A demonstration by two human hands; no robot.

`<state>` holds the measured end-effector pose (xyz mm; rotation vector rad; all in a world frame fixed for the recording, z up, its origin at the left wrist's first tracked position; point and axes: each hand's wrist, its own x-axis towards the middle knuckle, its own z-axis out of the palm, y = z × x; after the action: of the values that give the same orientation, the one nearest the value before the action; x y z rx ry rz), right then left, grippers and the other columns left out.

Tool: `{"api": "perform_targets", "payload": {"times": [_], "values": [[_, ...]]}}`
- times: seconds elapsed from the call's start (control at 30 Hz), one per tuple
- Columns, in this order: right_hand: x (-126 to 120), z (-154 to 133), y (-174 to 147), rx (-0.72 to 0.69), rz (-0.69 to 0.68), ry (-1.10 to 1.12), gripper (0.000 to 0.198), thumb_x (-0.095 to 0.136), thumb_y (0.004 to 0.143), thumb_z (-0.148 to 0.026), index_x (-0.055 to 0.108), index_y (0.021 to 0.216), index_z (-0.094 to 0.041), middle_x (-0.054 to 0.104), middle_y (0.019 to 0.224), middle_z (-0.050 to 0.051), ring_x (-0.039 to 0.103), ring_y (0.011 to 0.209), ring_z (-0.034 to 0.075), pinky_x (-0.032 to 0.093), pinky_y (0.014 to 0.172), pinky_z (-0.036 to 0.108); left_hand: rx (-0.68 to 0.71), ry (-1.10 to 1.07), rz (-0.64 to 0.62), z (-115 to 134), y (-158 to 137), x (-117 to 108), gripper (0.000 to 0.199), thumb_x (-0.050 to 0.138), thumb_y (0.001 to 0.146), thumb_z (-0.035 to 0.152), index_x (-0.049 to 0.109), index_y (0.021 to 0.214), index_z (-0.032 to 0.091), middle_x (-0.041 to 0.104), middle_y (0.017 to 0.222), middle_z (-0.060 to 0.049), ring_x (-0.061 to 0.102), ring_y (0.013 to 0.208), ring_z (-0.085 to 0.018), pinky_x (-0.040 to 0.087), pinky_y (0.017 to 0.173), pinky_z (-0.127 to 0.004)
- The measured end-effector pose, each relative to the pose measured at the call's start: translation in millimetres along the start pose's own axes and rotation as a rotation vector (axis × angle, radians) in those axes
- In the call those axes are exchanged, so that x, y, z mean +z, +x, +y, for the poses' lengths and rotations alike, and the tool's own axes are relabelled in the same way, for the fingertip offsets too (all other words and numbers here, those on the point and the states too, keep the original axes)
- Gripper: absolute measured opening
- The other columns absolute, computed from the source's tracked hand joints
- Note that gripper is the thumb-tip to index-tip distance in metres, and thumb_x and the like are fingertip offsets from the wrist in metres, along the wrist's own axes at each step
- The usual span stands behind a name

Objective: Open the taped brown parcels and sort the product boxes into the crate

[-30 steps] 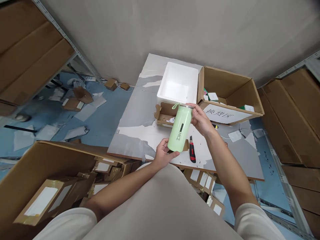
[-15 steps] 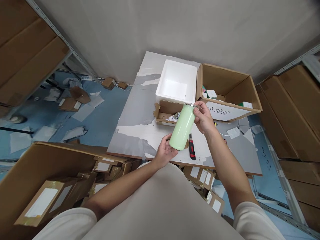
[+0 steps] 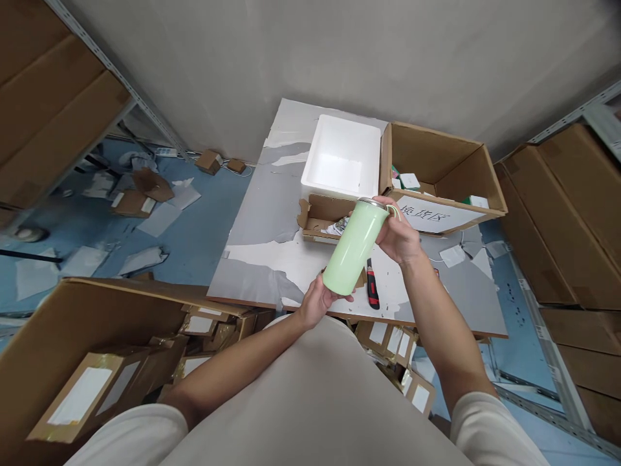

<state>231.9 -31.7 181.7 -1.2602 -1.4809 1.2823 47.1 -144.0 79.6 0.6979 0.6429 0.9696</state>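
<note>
Bottle (image 3: pixel 353 249), pale green and glossy, is held aslant between the two hands above the table (image 3: pixel 262 262), its base low at the left hand (image 3: pixel 316 303) and its silver rim (image 3: pixel 372 202) up at the right hand (image 3: pixel 400 238). The left hand is curled about the base, fingers reaching beneath it; the right hand closes on the upper end from the side, much of its grip hidden behind the bottle, with a green strap loop (image 3: pixel 395 211) against its fingers. Just right of the left hand and below the right one, a red-and-black utility knife (image 3: pixel 372 288) lies on the table, blade pointing away from the person. Beyond the left hand stands a shallow open carton (image 3: pixel 314 206) with crumpled packing (image 3: pixel 336 228) inside, and farther past it a white foam box (image 3: pixel 339 169). Beyond and to the right of the right hand is a large cardboard box (image 3: pixel 466 169), a handwritten label (image 3: pixel 431 215) on its near side and small white-and-green boxes (image 3: pixel 410 182) within. Left of the left hand and nearer the person, a big carton (image 3: pixel 53 317) holds taped parcels (image 3: pixel 90 395).
</note>
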Motion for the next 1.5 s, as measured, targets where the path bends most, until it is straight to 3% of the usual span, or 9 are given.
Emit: {"api": "perform_targets", "payload": {"times": [0.17, 0.33, 0.5, 0.73, 0.97, 1.1, 1.2, 1.3, 1.5], "values": [[13.1, 9.2, 3.0, -0.029, 0.107, 0.177, 0.049, 0.070, 0.067, -0.055, 0.050, 0.105, -0.032, 0.061, 0.093, 0.000, 0.059, 0.074, 0.018, 0.051, 0.063, 0.032, 0.024, 0.059, 0.066, -6.5, 1.2, -1.8, 0.073, 0.059, 0.073, 0.068, 0.046, 0.126, 0.020, 0.060, 0.120, -0.012, 0.060, 0.106, -0.027, 0.050, 0.088, -0.041], [14.0, 7.5, 3.1, -0.031, 0.112, 0.140, 0.050, 0.072, 0.066, -0.054, 0.050, 0.103, -0.030, 0.059, 0.102, 0.000, 0.059, 0.079, 0.016, 0.053, 0.066, 0.031, 0.084, 0.194, 0.206, -4.5, 3.5, 1.1, 0.075, 0.079, 0.063, 0.046, 0.040, 0.123, 0.023, 0.056, 0.121, -0.009, 0.058, 0.107, -0.021, 0.048, 0.090, -0.034], [-1.2, 0.3, 5.6, -0.034, -0.060, 0.056, 0.053, 0.055, 0.072, -0.069, 0.050, 0.109, -0.031, 0.057, 0.111, 0.003, 0.059, 0.088, 0.019, 0.051, 0.069, 0.033, 0.061, 0.039, 0.076, -4.3, 4.0, -1.1, 0.068, 0.064, 0.071, 0.065, 0.048, 0.117, 0.018, 0.061, 0.113, -0.013, 0.061, 0.101, -0.025, 0.051, 0.084, -0.040], [-6.4, 10.0, 11.9, -0.144, -0.023, 0.007, 0.038, 0.062, 0.078, -0.053, 0.053, 0.102, -0.026, 0.059, 0.107, 0.003, 0.057, 0.087, 0.017, 0.049, 0.071, 0.030, 0.000, -0.140, -0.015, -15.0, 0.2, -6.7, 0.061, 0.051, 0.080, 0.066, 0.055, 0.113, 0.015, 0.068, 0.097, -0.013, 0.065, 0.076, -0.022, 0.050, 0.071, -0.039], [-29.2, -29.8, 7.4, -0.379, -0.385, -0.431, 0.066, 0.064, 0.078, -0.053, 0.042, 0.136, -0.029, 0.054, 0.125, 0.008, 0.054, 0.101, 0.022, 0.048, 0.077, 0.034, -0.135, -0.177, -0.041, 4.2, 8.1, -10.9, 0.071, 0.032, 0.084, 0.071, 0.059, 0.108, 0.010, 0.066, 0.070, -0.010, 0.059, 0.061, -0.020, 0.043, 0.053, -0.030], [-39.1, -58.0, -5.7, -0.485, -0.289, -0.642, 0.068, 0.074, 0.069, -0.052, 0.053, 0.128, -0.026, 0.059, 0.107, 0.007, 0.053, 0.081, 0.019, 0.047, 0.064, 0.032, -0.025, 0.104, -0.008, 18.7, 16.7, -39.7, 0.088, 0.022, 0.078, 0.081, 0.054, 0.119, 0.009, 0.066, 0.078, -0.011, 0.059, 0.062, -0.019, 0.047, 0.063, -0.035], [-41.0, -56.4, -26.1, -0.526, -0.165, -0.745, 0.066, 0.078, 0.065, -0.049, 0.056, 0.124, -0.027, 0.056, 0.105, 0.009, 0.053, 0.075, 0.019, 0.048, 0.063, 0.033, 0.179, 0.657, 0.102, 18.6, 17.3, -70.5, 0.098, 0.058, 0.060, 0.079, 0.044, 0.133, 0.015, 0.060, 0.113, -0.014, 0.060, 0.096, -0.026, 0.044, 0.090, -0.044], [-35.1, -32.2, -49.2, -0.502, -0.173, -0.810, 0.061, 0.074, 0.071, -0.047, 0.055, 0.124, -0.025, 0.052, 0.106, 0.010, 0.054, 0.073, 0.018, 0.050, 0.064, 0.033, 0.139, 1.127, 0.023, 2.1, 18.2, -87.8, 0.129, 0.083, 0.036, 0.062, 0.027, 0.144, 0.017, 0.036, 0.143, -0.019, 0.036, 0.130, -0.038, 0.029, 0.107, -0.053], [-14.2, 13.0, -88.6, -0.455, -0.183, -0.813, 0.054, 0.070, 0.077, -0.042, 0.052, 0.125, -0.025, 0.047, 0.105, 0.009, 0.051, 0.064, 0.011, 0.051, 0.062, 0.029, 0.161, 1.243, -0.044, -42.5, 34.2, -80.9, 0.115, 0.083, 0.055, 0.042, 0.016, 0.145, 0.016, 0.042, 0.139, -0.019, 0.043, 0.128, -0.034, 0.037, 0.104, -0.049]]}}
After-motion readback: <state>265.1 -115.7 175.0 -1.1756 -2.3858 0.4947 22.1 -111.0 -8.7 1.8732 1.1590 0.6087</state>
